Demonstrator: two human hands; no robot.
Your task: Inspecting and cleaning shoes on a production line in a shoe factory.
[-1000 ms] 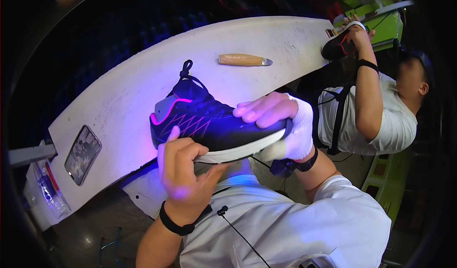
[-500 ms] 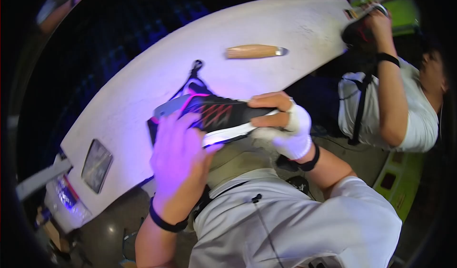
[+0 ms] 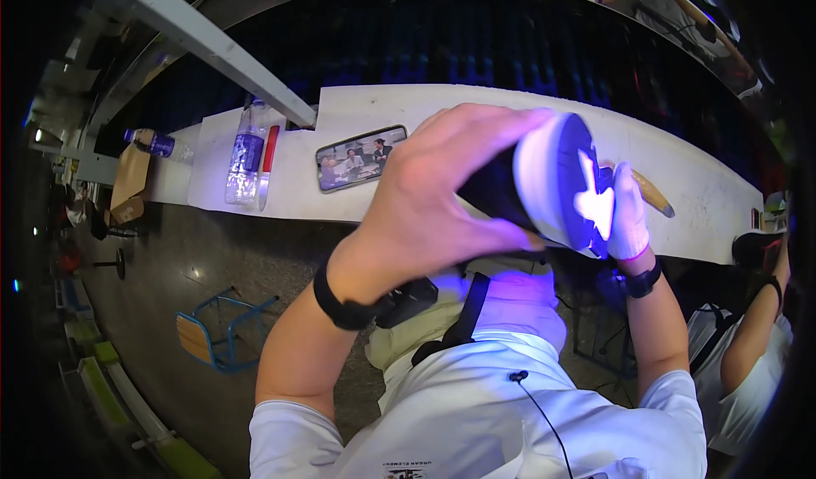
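Observation:
Above the near edge of the white bench (image 3: 297, 207), a black sneaker (image 3: 535, 173) with a white midsole is held up in both hands. Its dark outsole is tipped toward the right, with a bright white patch on it. My left hand (image 3: 433, 194) is bare and wraps round the shoe from the left, thumb below and fingers on top. On the outsole side, my right hand (image 3: 629, 215) in a white glove grips the shoe, its fingers partly hidden behind it. The shoe's upper is mostly out of sight. Behind the right hand lies a tool with a wooden handle (image 3: 653, 193).
On the bench lie a phone (image 3: 357, 158) and a red-handled knife (image 3: 269, 164), beside a clear bottle (image 3: 246, 160). A grey post (image 3: 212, 45) rises at the far left. A blue-framed stool (image 3: 200, 339) stands on the floor. Another person (image 3: 748, 368) is at far right.
The sneaker has been raised and turned from its side so its outsole faces right. My left hand has shifted its hold. The view has swung left, showing the bottle and knife.

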